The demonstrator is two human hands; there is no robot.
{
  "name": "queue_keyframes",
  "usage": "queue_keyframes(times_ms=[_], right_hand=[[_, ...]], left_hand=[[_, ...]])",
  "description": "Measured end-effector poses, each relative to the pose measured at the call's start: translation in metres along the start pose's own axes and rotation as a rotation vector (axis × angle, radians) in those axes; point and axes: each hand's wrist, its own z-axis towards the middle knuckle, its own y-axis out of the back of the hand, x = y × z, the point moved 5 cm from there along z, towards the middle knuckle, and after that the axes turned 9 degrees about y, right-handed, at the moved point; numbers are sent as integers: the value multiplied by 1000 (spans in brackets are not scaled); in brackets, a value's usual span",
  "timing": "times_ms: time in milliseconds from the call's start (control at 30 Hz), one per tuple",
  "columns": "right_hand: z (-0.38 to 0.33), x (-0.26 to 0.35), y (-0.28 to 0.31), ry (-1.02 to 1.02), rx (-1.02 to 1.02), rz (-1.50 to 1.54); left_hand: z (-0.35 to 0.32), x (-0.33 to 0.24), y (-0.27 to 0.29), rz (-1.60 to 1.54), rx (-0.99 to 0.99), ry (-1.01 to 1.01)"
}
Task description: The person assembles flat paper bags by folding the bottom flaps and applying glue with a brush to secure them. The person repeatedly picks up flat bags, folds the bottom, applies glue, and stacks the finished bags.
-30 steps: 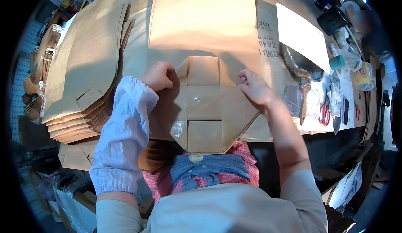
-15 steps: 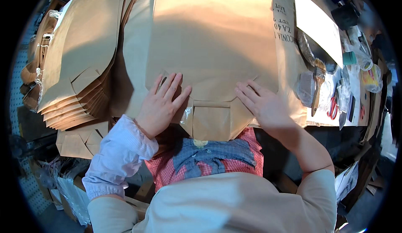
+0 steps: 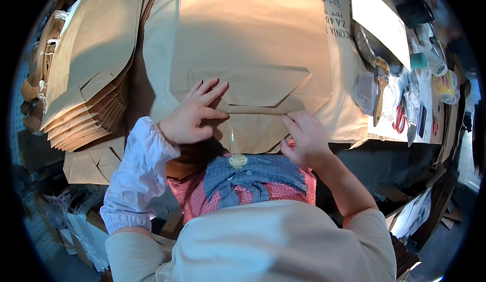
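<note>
A large brown paper bag [image 3: 248, 39] lies flat on the table in front of me, its folded end toward my body. A trapezoid flap [image 3: 253, 87] lies across it, and below that a creased lower flap [image 3: 253, 130] with a shiny patch reaches the table's near edge. My left hand [image 3: 197, 112] rests at the left of the folds, fingers spread and holding nothing. At the right corner of the lower flap, my right hand [image 3: 308, 139] has its fingers bent over the paper and its thumb at the near edge, pinching it.
To the left stands a fanned stack of brown paper bags [image 3: 91, 105]. On the right lie a white sheet [image 3: 379, 21], a brush [image 3: 380, 92], red-handled scissors [image 3: 400, 116], a teal roll [image 3: 418, 60] and plastic-wrapped items. The table's near edge runs just before my body.
The trapezoid flap now lies against the bag, away from me. My right hand has come nearer and curled onto the lower flap's corner. My left hand stays spread at the left.
</note>
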Motion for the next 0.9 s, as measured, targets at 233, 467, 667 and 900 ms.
queue_keyframes(times_ms=[233,467,667,900], right_hand=[[-7,-43,3,-213,-134,186],[34,-72,-13,-429,-205,279],[58,-73,-16,-588,-58,-107],[50,-75,-18,-692,-186,77]], left_hand=[[-10,11,7,-150,-301,117],[29,24,5,-99,-671,353],[56,15,6,162,-692,622],[50,5,26,180,-593,614]])
